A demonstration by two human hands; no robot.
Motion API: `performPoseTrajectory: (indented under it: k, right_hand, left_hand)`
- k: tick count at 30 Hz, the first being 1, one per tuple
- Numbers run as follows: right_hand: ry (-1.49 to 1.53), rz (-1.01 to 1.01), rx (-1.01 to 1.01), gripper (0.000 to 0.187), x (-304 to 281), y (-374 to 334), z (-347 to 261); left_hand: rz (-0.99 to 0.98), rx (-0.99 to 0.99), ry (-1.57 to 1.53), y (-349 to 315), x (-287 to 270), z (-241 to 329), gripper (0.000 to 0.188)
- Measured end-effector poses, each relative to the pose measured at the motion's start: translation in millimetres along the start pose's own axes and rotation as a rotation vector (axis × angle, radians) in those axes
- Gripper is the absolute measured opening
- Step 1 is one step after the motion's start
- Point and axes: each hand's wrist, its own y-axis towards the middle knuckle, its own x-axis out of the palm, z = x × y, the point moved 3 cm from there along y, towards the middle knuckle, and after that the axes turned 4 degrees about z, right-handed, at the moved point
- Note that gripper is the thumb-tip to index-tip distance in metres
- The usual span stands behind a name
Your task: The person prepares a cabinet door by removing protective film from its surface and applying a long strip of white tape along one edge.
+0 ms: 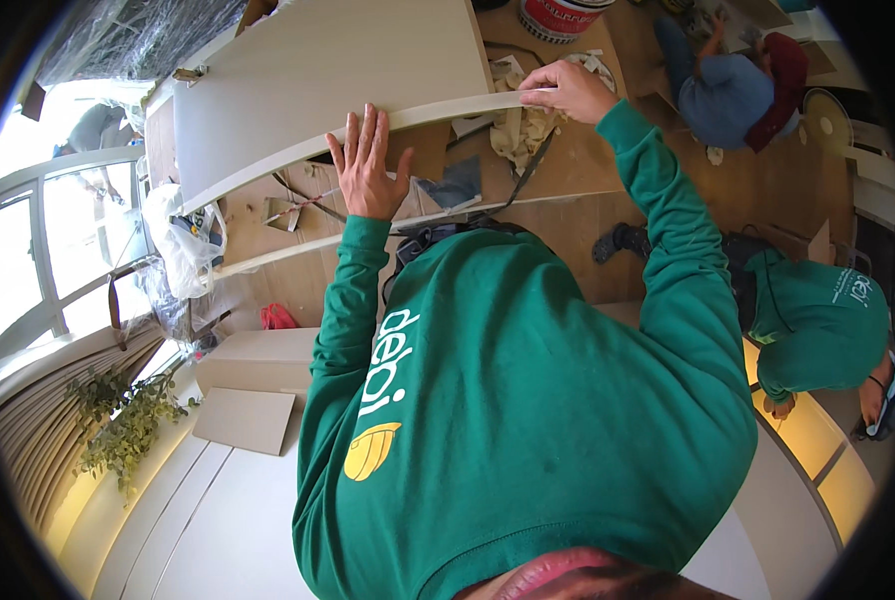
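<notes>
A long pale grey board [318, 70] stands on edge in front of me, its near edge curving across the upper middle of the view. My left hand [366, 168] lies flat against that edge with fingers spread. Further right, my right hand [571, 90] grips the same edge near the board's end, fingers curled over it. Both arms are in green sleeves, and my green sweatshirt fills the middle of the picture.
Wood scraps, crumpled paper and offcuts [513, 125] litter the brown floor beyond the board. A red and white bucket [558, 15] stands at the top. One person crouches at upper right [733, 85], another in green at right [818, 320]. White cabinet panels [218, 500], a plant [123, 420] and windows lie left.
</notes>
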Motion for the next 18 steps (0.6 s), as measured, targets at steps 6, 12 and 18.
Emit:
performPoseTrajectory:
  k: [6, 12, 18]
  right_hand:
    - [0.015, -0.013, -0.014, 0.033, 3.0, 2.2, 5.2]
    - [0.045, -0.011, -0.015, 0.033, 3.2, 3.5, 8.5]
    - [0.02, -0.016, 0.006, 0.032, 0.0, 1.3, 1.2]
  left_hand:
    - [0.002, -0.005, -0.009, -0.5, -0.6, 0.9, 0.075]
    - [0.001, -0.001, -0.007, -0.4, -0.6, 0.9, 0.075]
    - [-0.002, -0.009, -0.01, 1.2, -2.1, 2.2, 0.073]
